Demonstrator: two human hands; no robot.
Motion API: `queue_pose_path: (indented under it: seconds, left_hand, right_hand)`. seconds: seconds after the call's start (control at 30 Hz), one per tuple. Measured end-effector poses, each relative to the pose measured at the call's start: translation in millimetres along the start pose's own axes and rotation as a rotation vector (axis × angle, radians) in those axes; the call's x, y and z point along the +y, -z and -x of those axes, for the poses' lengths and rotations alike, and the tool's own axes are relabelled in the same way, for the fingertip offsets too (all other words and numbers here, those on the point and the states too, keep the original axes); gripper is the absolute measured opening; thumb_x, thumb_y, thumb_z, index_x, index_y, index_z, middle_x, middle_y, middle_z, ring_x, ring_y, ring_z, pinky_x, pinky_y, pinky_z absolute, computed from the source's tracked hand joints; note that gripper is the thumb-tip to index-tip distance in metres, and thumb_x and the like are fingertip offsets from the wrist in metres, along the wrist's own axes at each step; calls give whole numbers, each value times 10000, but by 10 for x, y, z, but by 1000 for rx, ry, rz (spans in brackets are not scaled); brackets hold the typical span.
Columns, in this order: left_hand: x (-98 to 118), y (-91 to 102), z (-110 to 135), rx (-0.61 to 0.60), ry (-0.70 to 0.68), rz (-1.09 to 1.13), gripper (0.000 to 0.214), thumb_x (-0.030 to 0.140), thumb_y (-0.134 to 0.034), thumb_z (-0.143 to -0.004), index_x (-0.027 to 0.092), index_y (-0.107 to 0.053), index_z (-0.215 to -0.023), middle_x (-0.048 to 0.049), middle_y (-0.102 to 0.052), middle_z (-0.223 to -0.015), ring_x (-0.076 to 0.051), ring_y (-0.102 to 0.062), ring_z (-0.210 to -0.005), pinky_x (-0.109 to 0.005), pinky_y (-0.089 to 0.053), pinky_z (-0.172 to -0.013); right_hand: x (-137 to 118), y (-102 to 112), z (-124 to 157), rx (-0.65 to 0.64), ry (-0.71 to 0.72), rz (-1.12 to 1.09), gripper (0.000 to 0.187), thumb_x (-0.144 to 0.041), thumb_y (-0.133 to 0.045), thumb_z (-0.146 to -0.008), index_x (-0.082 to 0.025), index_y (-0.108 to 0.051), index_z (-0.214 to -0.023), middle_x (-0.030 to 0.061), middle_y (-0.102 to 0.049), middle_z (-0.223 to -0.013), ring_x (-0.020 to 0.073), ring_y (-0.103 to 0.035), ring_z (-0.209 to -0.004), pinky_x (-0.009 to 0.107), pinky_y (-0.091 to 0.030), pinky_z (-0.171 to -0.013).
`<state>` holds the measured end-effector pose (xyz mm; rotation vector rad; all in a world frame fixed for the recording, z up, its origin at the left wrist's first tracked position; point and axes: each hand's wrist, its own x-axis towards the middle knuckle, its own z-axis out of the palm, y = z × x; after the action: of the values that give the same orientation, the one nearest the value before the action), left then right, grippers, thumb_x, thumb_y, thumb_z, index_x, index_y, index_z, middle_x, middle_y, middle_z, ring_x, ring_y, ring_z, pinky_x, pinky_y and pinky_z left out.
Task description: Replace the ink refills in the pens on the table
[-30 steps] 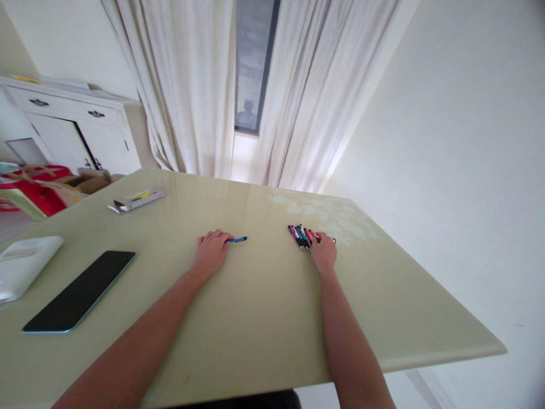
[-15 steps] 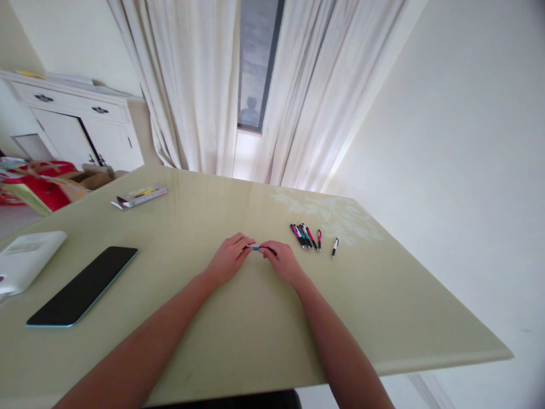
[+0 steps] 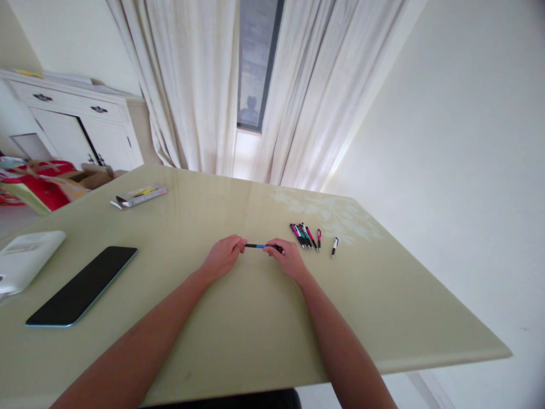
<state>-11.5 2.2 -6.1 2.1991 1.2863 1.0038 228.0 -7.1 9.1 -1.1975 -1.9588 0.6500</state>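
A blue and black pen [image 3: 259, 246] lies level between my two hands, just over the table. My left hand [image 3: 221, 257] is closed, with thumb and fingertips pinched at the pen's left end. At the other end, my right hand [image 3: 288, 258] grips the pen, and its dark tip pokes out past the thumb. Close by on the right, several pens [image 3: 303, 236] in purple, green and pink lie side by side. A pink pen [image 3: 319, 241] rests just apart from them, and a white and black pen [image 3: 334, 248] lies farther right.
The pale green table [image 3: 238, 329] spans the view. On its left are a black tablet-like slab [image 3: 83, 287], a white device [image 3: 28, 261] and an opened pen box [image 3: 142, 195]. Curtains [image 3: 196, 85] and a wall [image 3: 460, 170] stand beyond its edges.
My left hand has shifted slightly left along the pen, so more of its black and blue barrel shows between the hands. The right hand has moved slightly right.
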Motion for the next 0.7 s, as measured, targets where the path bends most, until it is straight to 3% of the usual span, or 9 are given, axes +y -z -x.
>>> queue_pose_path:
  seconds: [0.1,0.23,0.37,0.7]
  left_hand:
    - [17,-16,6,-6,16,79,253,435,-516,-985,208,-621,-949,-19,-639,-860,-183,-582,-731,-306,-452,-698]
    - [34,-23,11,-62,-9,-8,371,423,-398,-1032,208,-596,-803,-28,-616,-783,-200,-573,-742,-323,-440,-711]
    - [14,-25,13,-27,-35,44,267,457,-517,-991,212,-613,-949,-28,-639,-898,-193,-589,-780,-314,-455,-724]
    - [18,-37,10,-65,-94,-14,329,419,-419,-1036,206,-649,-936,-41,-655,-878,-205,-603,-815,-339,-463,-776]
  right_hand:
    - [3,-4,2,8,2,13,205,-357,-649,-934,-192,-764,-898,6,-692,-716,140,-551,-628,246,-380,-608]
    - [-1,-13,-1,-26,19,7,204,-361,-651,-936,-197,-760,-886,9,-696,-737,145,-562,-652,247,-391,-629]
    - [-36,-20,2,-13,13,0,195,-349,-643,-941,-195,-756,-899,8,-693,-729,145,-566,-654,247,-394,-633]
    - [-44,-15,10,-21,28,-21,216,-356,-632,-947,-187,-757,-900,11,-694,-734,145,-569,-660,243,-396,-624]
